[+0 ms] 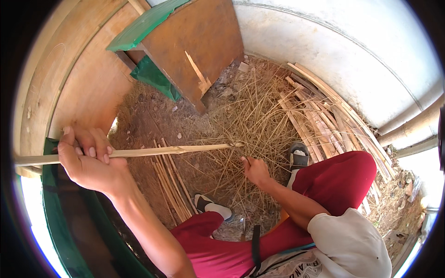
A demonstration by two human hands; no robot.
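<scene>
A long pale bamboo strip [181, 149] runs from the far left edge to the middle of the view. My left hand [90, 153] is closed around it, with the fingers curled over the top. My right hand [256, 170] is a fist just below the strip's right end, gripping a thin dark tool [240, 149] whose tip meets that end. The tool looks like a small knife, but most of it is hidden in my fingers. Thin shavings [259, 120] lie heaped on the ground beneath and beyond my right hand.
Split bamboo strips [320, 118] are piled along the white wall [333, 41] at right. A smaller bundle of strips [171, 180] lies left of my foot. A brown wooden box with a green cover [194, 46] stands at the back. Wooden panels [83, 78] rise at left.
</scene>
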